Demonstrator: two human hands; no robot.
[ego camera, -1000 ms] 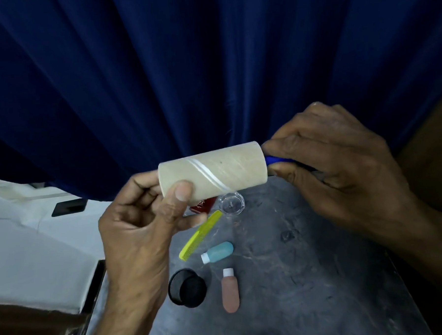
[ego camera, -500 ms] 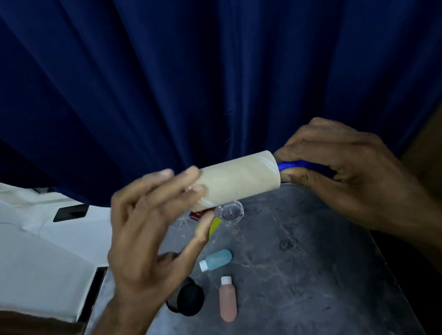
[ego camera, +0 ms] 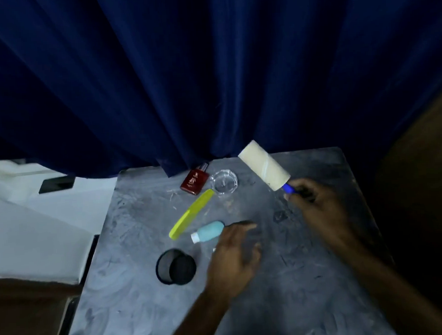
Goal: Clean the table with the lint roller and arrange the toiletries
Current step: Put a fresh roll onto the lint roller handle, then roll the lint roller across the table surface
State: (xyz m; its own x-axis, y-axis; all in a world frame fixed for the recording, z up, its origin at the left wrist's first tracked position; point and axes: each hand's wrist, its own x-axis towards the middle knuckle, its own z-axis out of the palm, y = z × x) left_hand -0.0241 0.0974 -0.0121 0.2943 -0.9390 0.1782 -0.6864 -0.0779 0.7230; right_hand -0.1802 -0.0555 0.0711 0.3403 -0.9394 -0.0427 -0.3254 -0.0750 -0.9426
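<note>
A pleated dark blue curtain (ego camera: 209, 65) fills the back, hanging to the far edge of a scuffed grey table (ego camera: 311, 290), with a white surface (ego camera: 26, 228) at its left. The right hand (ego camera: 319, 208) grips the blue handle of the lint roller (ego camera: 264, 165), held slantwise over the far right of the table. The left hand (ego camera: 235, 264), blurred and well apart from it, spreads with loose fingers mid-table. Left of it lie a yellow-green comb (ego camera: 191, 213), a black mesh cup (ego camera: 175, 269) on its side, a teal bottle (ego camera: 209, 230), a red bottle (ego camera: 193, 181) and a clear dish (ego camera: 224, 181)

Left hand (ego camera: 232, 261), right hand (ego camera: 319, 208): bare; forearms (ego camera: 389, 281) bare to frame edge; left fingers (ego camera: 239, 226) blurred
</note>
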